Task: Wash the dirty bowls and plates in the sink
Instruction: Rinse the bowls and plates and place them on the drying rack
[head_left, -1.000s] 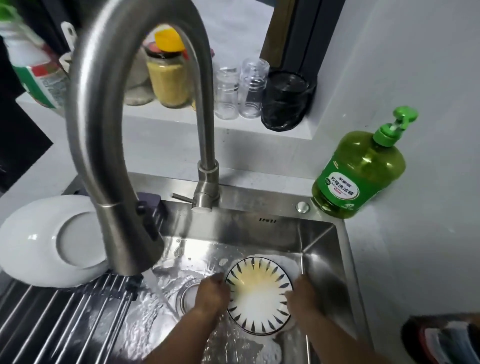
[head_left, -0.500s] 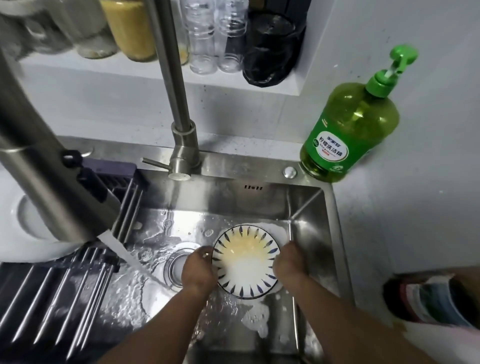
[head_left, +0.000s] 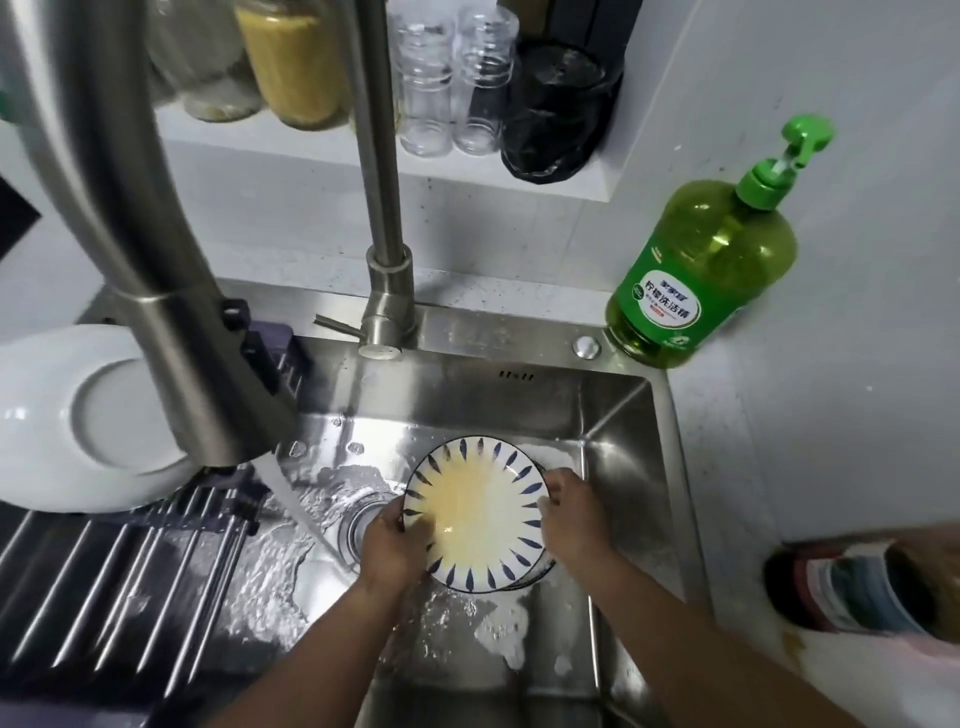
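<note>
Holding the plate by opposite rims, the left hand has its thumb over the near-left edge with fingers curled beneath, and the right hand pinches the right edge the same way. The plate sits low in the sink, right of the drain, just clear of the stream from the faucet; a second dish seems to lie under it. Yellowish residue covers its centre, so it looks unwashed. Glazed ceramic, wet and soapy, it will likely be stiff, moderately heavy, slippery and breakable against steel; a two-sided rim grip seems safest. A white plate rests on the rack. The soap bottle carries a green label with Chinese characters, too small to read surely.
</note>
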